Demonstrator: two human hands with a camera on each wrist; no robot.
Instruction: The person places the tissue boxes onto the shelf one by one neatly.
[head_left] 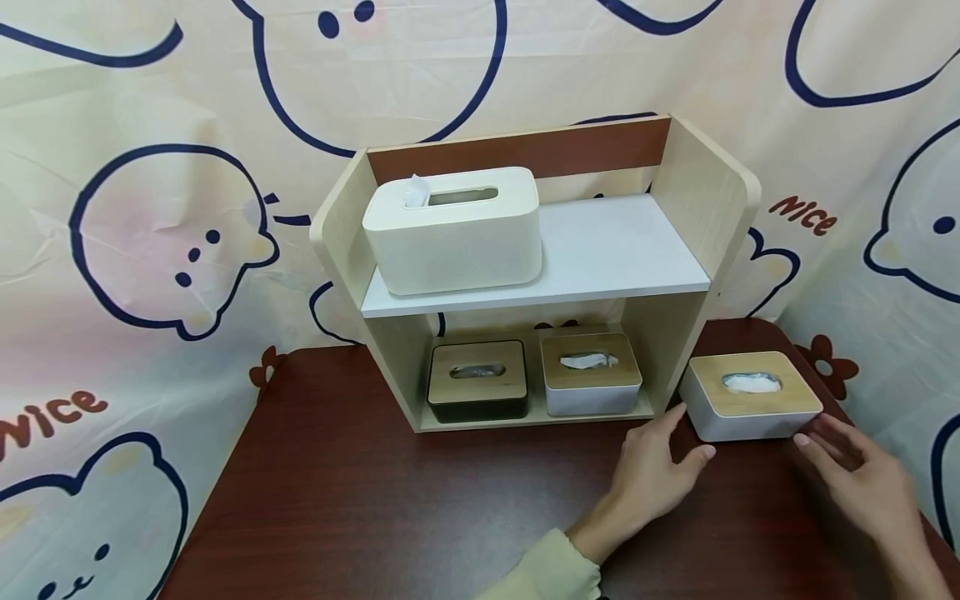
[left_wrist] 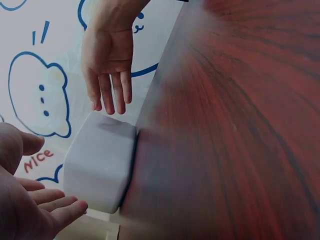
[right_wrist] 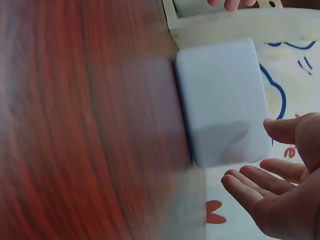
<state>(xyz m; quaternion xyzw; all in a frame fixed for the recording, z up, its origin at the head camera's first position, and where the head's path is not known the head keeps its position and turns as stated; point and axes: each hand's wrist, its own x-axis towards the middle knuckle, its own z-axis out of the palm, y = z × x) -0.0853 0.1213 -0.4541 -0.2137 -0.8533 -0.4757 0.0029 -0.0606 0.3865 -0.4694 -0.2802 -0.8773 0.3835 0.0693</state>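
A white tissue box with a wood-look lid [head_left: 723,421] stands on the table to the right of the shelf, tissue showing in its slot. My left hand [head_left: 656,467] is at its left front corner, thumb and fingers spread and nearly straight. On the opposite side, my right hand [head_left: 862,475] has its fingers beside the right end of the box. In the right wrist view, the right hand [right_wrist: 280,182] lies beside the plain white box side [right_wrist: 220,95] with relaxed fingers. The left wrist view shows both hands at either end of the box [left_wrist: 97,160], neither curled round it.
A two-tier shelf [head_left: 723,196] stands at the back. Its top holds a large cream tissue box [head_left: 457,250]; below are a black tissue box with a wooden lid [head_left: 477,408] and a white one [head_left: 592,400]. Patterned cloth [head_left: 225,400] hangs behind the dark table [head_left: 420,517].
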